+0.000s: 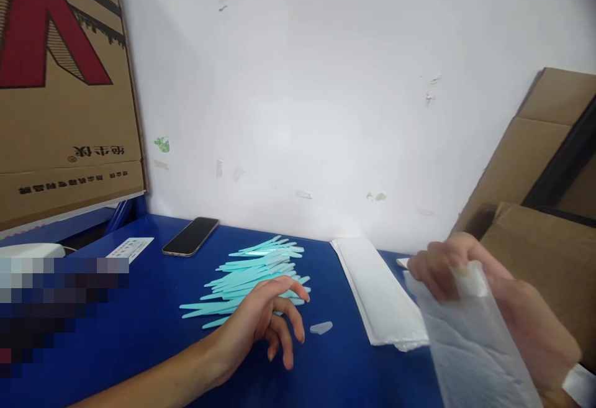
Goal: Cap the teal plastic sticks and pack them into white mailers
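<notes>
My left hand (274, 318) hovers over the blue table, its fingers loosely curled and apart, with nothing between them. Beneath and behind it lies a loose pile of flat, pointed light-teal plastic sticks (261, 271). Just right of its fingertips is a small translucent flat piece (321, 328) on the table. At the right, my right hand (459, 268) is closed on the top edge of a translucent plastic bag (470, 340), which hangs down past the lower frame edge. Whether anything is inside the bag I cannot tell.
A long white flat packet (379, 290) lies right of centre. Toward the back left are a phone (192, 236) and a printed white card (133, 248). Cardboard boxes stand at left (69, 116) and right (544, 259); a white wall (298, 97) closes off the back.
</notes>
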### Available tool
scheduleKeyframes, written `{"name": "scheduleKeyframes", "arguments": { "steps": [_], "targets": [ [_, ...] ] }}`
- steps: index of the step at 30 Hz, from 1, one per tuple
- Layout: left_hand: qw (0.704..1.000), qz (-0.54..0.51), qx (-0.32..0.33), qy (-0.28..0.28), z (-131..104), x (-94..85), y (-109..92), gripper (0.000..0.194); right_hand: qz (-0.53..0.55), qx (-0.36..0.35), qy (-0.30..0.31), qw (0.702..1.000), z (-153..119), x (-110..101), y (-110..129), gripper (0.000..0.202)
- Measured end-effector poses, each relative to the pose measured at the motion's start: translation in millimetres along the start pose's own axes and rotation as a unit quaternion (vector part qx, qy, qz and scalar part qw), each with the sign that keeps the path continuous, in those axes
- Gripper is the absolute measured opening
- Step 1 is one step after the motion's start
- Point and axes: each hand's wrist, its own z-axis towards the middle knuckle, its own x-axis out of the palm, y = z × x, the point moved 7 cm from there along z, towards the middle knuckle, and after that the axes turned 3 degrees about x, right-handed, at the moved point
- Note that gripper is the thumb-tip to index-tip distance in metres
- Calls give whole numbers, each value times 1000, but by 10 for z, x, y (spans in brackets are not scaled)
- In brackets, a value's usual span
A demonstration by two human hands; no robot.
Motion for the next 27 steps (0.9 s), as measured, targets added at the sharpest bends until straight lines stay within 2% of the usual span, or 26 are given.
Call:
{"name": "scheduleKeyframes", "arguments": {
  "steps": [3, 6, 8, 11, 13, 15, 18, 20, 22, 25, 27],
  "targets": [
    [1000, 5, 4, -7, 13, -11, 15, 42, 20, 4, 1, 1000, 17, -104, 31, 20],
    [1000, 13, 2, -19, 15, -14, 12, 39, 18, 52, 44, 998, 81, -174, -83, 25],
    [1000, 15, 6, -26, 16, -20, 0, 39, -13, 58, 66, 996, 127, -148, -104, 28],
    [1000, 13, 15, -21, 32, -27, -9, 38, -97, 3, 2, 995, 259, -73, 58, 35],
    [1000, 10, 12, -13, 51, -28, 3, 38, -198, -1, 19, 980, 422, 106, 153, 39],
    [1000, 7, 7, -9, 69, -30, 14, 39, -319, 32, 95, 942, 646, 307, 139, 40],
    [1000, 6, 5, -10, 81, -29, 3, 40, -401, 72, 165, 898, 1044, 398, -5, 39],
    [1000, 7, 6, -13, 77, -29, -13, 40, -466, 111, 202, 854, 1288, 349, -241, 36],
    [1000, 8, 10, -15, 68, -28, -29, 37, -535, 148, 216, 803, 1482, 237, -537, 23],
    [1000, 1, 17, -9, 53, -17, -39, 32, -625, 191, 214, 726, 1638, 57, -997, 29],
    [1000, -3, 16, -3, 47, -6, -34, 31, -673, 197, 200, 684, 1671, -31, -1237, 33]
  ]
}}
